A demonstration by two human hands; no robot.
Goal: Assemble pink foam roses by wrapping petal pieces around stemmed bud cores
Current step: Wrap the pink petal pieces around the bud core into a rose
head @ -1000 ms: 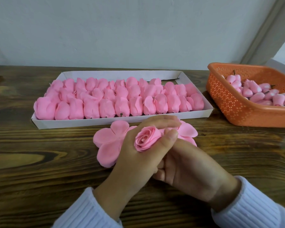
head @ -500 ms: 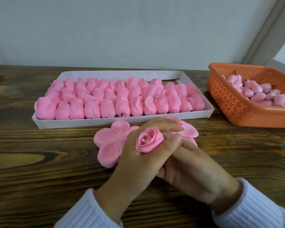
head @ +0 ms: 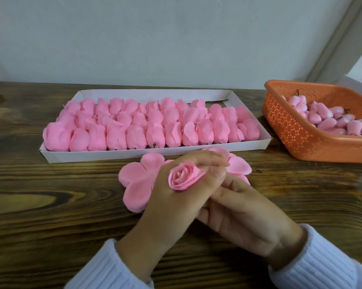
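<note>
The wood-grain tabletop (head: 50, 205) carries a white tray (head: 134, 154) of finished roses toward its far edge and an orange basket (head: 290, 130) of buds at the right edge. My left hand (head: 176, 197) pinches the soft rose (head: 185, 176) between thumb and fingers; my right hand (head: 244, 215) curls beneath it, over flat petal pieces (head: 136, 180). I'd press layers snug, evenly.

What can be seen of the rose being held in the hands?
The rose is pink, matte and foam-like, its thin petals spiralled tightly round a paler centre. It faces the camera, tilted slightly left. The left hand is wrapped around it, fingers over its top edge; the right hand lies beneath. No stem shows. It is above the table, before the white tray.
</note>
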